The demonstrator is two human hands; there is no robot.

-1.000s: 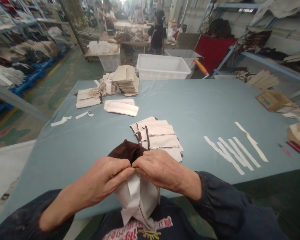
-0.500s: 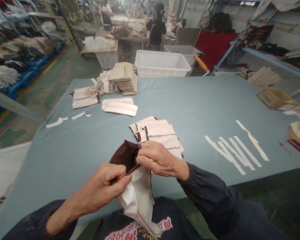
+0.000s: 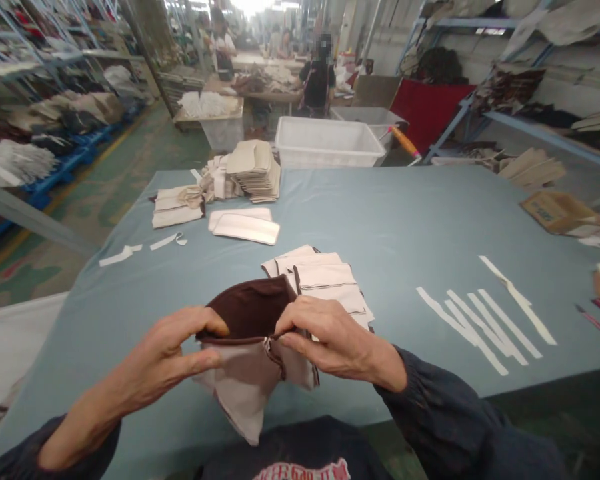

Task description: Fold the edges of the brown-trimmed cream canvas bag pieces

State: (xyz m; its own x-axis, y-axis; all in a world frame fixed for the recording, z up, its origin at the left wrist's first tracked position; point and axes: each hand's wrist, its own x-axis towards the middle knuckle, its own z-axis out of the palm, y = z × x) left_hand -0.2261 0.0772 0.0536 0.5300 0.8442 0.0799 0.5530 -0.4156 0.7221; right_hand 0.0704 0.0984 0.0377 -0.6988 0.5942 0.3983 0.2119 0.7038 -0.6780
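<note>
A cream fabric pouch (image 3: 245, 380) with a dark brown lining hangs over the table's near edge, its mouth spread wide and facing up. My left hand (image 3: 180, 353) has its fingers inside the left part of the rim and the thumb outside, gripping the edge. At the rim's right part, my right hand (image 3: 330, 333) pinches the brown-bound edge between thumb and fingers. Just beyond the right hand lies a fanned pile of similar cream pieces with brown edging (image 3: 330, 283). The pouch's bottom corner points down toward my dark shirt.
Cream strips (image 3: 485, 327) lie on the blue-grey table (image 3: 405, 227) at right. Two pale flat panels (image 3: 247, 230), a folded pouch (image 3: 177, 208) and a stack of beige pieces (image 3: 255, 170) sit at back left. A white bin (image 3: 330, 143) stands behind; a person (image 3: 317, 80) is farther off.
The pouch's mouth has been pulled wider, showing more brown lining. My left hand has moved left, away from the right hand. The camera view has tilted up slightly.
</note>
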